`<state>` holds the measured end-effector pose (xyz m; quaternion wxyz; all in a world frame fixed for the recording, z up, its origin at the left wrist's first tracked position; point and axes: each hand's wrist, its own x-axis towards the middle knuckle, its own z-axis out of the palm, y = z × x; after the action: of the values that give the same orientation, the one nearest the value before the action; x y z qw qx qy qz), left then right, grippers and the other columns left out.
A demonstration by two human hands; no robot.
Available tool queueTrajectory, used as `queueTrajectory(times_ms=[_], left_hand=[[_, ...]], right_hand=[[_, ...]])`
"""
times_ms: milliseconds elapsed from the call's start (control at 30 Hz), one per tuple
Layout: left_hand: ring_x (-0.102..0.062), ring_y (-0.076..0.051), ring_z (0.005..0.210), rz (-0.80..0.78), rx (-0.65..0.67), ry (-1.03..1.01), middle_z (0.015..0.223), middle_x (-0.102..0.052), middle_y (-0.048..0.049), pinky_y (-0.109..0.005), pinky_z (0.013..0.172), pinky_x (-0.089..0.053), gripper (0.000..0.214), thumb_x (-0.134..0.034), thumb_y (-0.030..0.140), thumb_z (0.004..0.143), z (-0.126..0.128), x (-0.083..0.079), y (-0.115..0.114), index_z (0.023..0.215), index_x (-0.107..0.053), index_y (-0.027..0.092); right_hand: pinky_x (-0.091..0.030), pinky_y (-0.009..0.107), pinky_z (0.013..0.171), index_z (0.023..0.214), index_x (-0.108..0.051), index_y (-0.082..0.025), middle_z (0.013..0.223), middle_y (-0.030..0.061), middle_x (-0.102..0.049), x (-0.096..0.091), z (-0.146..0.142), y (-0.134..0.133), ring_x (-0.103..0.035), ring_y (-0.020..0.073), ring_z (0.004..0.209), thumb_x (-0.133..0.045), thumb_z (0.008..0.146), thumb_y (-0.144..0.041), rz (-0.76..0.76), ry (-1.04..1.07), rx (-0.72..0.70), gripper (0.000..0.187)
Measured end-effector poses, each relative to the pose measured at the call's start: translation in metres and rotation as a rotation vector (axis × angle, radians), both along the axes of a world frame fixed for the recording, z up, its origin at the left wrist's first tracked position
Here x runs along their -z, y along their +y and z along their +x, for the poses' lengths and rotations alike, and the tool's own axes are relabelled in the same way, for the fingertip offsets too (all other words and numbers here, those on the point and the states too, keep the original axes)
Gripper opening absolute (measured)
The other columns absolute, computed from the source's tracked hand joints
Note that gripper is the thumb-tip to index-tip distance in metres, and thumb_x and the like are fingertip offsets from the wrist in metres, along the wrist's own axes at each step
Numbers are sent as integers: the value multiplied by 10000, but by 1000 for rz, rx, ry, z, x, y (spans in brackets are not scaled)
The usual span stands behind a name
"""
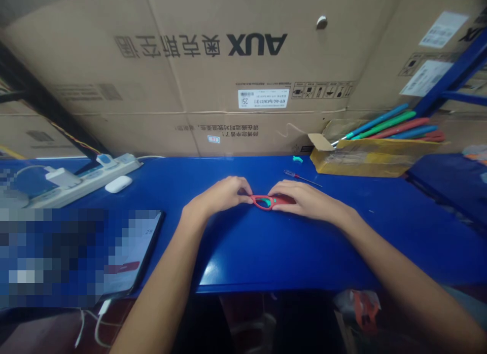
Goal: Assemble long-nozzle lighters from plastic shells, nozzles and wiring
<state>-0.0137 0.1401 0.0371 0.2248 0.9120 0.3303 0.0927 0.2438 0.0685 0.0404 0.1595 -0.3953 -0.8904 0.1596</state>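
Note:
A small red plastic part with a teal piece inside its loop (265,202) lies on the blue table (243,252) between my hands. My left hand (220,195) has its fingers curled and pinches the part's left end. My right hand (304,198) lies over the part's right end, fingers closed on it. Both forearms rest on the table.
A thin screwdriver (302,177) and a small teal piece (297,159) lie behind my right hand. An open carton of coloured lighter-like sticks (380,146) stands at the back right. A power strip (81,179), white earbud case (118,183) and tablet (133,257) are at left. Big cardboard boxes (228,65) wall the back.

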Motion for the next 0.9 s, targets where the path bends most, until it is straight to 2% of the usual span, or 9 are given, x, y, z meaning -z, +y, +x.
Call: queueTrajectory(times_ms=[367,500,667,900], left_hand=[[-671,-201,960,82,38,7,1066,-724,-33,-329,862,-509,121,-705,304,879,0,9,3,946,-764,222],[-668,-214,999,126,54,14,1089,-722,-39,-340,869,-507,117,-697,299,893,3,11,3,943,-773,225],[-667,-215,993,135,56,23,1079,-726,-51,-341,877,-505,160,-662,321,928,6,9,0,980,-775,220],[-666,-220,998,148,63,30,1109,-716,-47,-336,832,-512,142,-674,299,915,8,11,0,973,-773,216]], right_hand=[[-475,393,925,1157,-678,-220,1151,91,-694,3,0,1,-615,246,1050,-569,989,-375,0,-23,-12,253],[-479,387,913,1200,-678,-215,1175,96,-702,0,8,1,-641,259,1054,-625,954,-425,-28,-74,60,327],[-485,351,835,1215,-686,-220,1160,79,-729,-4,20,2,-674,249,1004,-578,978,-467,-79,-131,141,359],[-481,347,843,1155,-718,-225,1087,75,-736,-3,19,3,-666,228,960,-543,999,-472,-80,-138,101,341]])
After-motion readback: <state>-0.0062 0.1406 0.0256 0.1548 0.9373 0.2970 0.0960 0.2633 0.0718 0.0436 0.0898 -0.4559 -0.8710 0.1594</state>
